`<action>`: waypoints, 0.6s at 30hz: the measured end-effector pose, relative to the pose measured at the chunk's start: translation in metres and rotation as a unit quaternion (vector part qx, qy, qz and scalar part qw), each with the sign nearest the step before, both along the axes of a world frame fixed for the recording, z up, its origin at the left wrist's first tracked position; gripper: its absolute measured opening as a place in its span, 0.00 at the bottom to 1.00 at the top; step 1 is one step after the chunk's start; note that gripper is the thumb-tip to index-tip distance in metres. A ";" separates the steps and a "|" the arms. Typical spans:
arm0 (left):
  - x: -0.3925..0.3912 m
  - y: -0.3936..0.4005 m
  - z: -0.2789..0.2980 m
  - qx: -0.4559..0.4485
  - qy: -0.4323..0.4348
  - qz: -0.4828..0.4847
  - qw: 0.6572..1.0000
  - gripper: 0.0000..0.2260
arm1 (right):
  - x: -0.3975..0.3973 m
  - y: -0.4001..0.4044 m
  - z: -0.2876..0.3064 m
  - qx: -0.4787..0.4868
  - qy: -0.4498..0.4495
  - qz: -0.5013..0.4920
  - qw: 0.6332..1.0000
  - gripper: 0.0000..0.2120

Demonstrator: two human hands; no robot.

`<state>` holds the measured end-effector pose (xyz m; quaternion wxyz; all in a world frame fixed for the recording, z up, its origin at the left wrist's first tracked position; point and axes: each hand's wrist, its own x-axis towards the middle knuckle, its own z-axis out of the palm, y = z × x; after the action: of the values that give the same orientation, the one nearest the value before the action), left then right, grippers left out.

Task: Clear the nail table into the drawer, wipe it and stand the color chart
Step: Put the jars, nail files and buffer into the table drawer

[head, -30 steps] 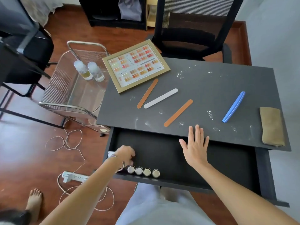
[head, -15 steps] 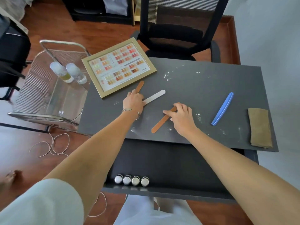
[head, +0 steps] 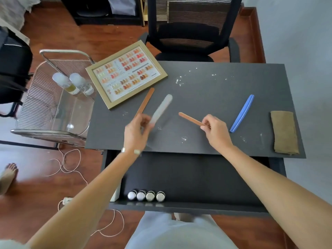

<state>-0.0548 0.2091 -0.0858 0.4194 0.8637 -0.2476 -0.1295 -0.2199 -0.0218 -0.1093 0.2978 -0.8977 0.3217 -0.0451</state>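
Head view: white file (head: 161,108) in left grip (head: 137,131); orange file (head: 191,119) in right grip (head: 215,131)

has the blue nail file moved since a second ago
No. The blue nail file lies in the same spot on the table, left of the folded brown cloth, at the same slant. Only the camera shifted.

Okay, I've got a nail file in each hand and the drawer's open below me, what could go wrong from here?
1. The left hand holds the white file and maybe the orange one too; blur hides the grip, so one could slip.
2. Dropping files into the drawer carelessly might topple the bottles at its front.
3. The right hand pinches its file by one end; swinging it could sweep white dust into the drawer.
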 end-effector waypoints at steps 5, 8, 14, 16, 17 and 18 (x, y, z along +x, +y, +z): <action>-0.096 0.037 -0.030 0.106 0.105 -0.228 0.962 0.04 | -0.084 0.004 0.008 0.038 -0.065 -0.099 0.992 0.07; -0.135 0.032 -0.057 0.237 0.156 -0.333 0.899 0.05 | -0.128 0.022 0.004 0.039 -0.044 -0.050 0.997 0.07; -0.167 0.023 -0.089 0.363 0.170 -0.366 0.840 0.07 | -0.163 0.056 -0.021 0.072 0.047 0.010 0.996 0.05; -0.169 0.022 -0.091 0.365 0.126 -0.379 0.841 0.08 | -0.161 0.063 -0.030 0.082 0.077 0.021 0.993 0.05; -0.170 0.022 -0.091 0.364 0.098 -0.389 0.841 0.09 | -0.159 0.066 -0.034 0.083 0.092 0.028 0.992 0.05; -0.170 0.022 -0.091 0.366 0.080 -0.397 0.838 0.10 | -0.155 0.069 -0.038 0.083 0.105 0.033 0.991 0.04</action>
<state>-0.2248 0.2312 -0.1772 0.0041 0.7686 -0.4693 -0.4347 -0.3750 0.0471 -0.1477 0.3369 -0.8798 0.3241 0.0855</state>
